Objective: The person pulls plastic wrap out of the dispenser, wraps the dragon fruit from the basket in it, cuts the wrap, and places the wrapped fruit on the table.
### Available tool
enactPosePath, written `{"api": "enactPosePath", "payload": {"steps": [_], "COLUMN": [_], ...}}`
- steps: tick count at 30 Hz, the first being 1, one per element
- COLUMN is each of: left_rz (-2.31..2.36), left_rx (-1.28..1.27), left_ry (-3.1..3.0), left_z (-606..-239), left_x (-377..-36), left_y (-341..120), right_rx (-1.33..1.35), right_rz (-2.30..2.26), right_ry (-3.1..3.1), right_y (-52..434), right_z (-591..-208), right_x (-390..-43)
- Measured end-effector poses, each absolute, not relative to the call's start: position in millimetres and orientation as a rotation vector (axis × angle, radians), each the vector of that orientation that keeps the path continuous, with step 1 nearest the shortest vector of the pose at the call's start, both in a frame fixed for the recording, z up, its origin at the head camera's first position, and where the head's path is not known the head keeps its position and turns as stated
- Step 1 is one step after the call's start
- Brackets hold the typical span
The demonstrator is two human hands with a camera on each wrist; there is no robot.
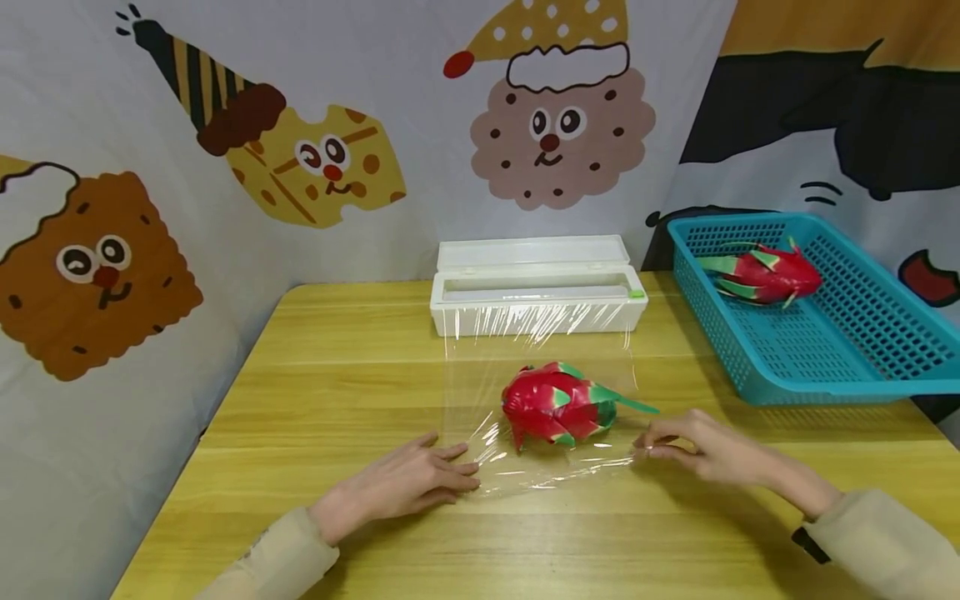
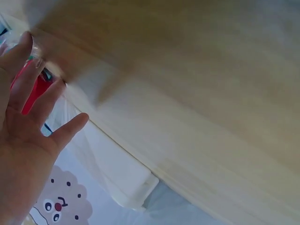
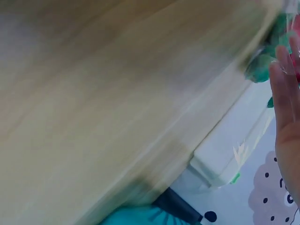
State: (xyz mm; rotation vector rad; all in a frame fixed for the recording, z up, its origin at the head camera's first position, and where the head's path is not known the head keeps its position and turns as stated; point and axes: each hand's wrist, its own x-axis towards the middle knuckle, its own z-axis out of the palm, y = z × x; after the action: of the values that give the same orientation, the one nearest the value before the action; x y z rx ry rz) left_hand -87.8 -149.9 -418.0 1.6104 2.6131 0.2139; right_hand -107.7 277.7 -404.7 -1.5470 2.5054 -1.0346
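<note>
A sheet of clear plastic wrap [image 1: 495, 479] stretches toward me from a white dispenser box [image 1: 540, 321] with its lid up. Within the sheet's outline lies a red dragon fruit [image 1: 558, 404] with green-tipped scales, one long green tip poking past the right edge. At the near left corner of the wrap, my left hand [image 1: 423, 477] rests its fingertips, fingers straight and spread, as the hand [image 2: 28, 117] also shows in the left wrist view. My right hand [image 1: 708, 450] pinches the near right corner between thumb and fingers.
Back right stands a blue plastic basket [image 1: 862, 333] holding another dragon fruit [image 1: 772, 273]. A cloth [image 1: 420, 75] printed with cartoon biscuits and cheese hangs behind the wooden table [image 1: 337, 383].
</note>
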Motion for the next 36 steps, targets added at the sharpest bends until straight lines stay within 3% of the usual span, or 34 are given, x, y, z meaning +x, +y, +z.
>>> {"api": "enactPosePath", "payload": {"steps": [10,16,23,36], "left_rz": [0.386,0.74,1.102,1.163], "left_rx": [1.721,1.517,1.229,1.254], "left_ry": [2.802,2.903,2.925,3.088], "left_z": [-420.0,-417.6,-410.2,-406.6], "left_x": [-89.5,-89.9,-96.4,-112.7], "left_y": [-143.5,-135.4,-117.9,-81.9], "right_rx": [-0.951,-0.591,-0.53,-0.618], "right_rz": [-1.275,-1.342,-1.213,-1.166], "right_ry": [2.871,2.971,3.204,3.093], "right_y": [252.6,237.3,229.0,219.9], "right_z": [-393.5,-392.6,-390.8,-392.1], "right_x": [-110.6,-112.9,-117.0,-123.4]}}
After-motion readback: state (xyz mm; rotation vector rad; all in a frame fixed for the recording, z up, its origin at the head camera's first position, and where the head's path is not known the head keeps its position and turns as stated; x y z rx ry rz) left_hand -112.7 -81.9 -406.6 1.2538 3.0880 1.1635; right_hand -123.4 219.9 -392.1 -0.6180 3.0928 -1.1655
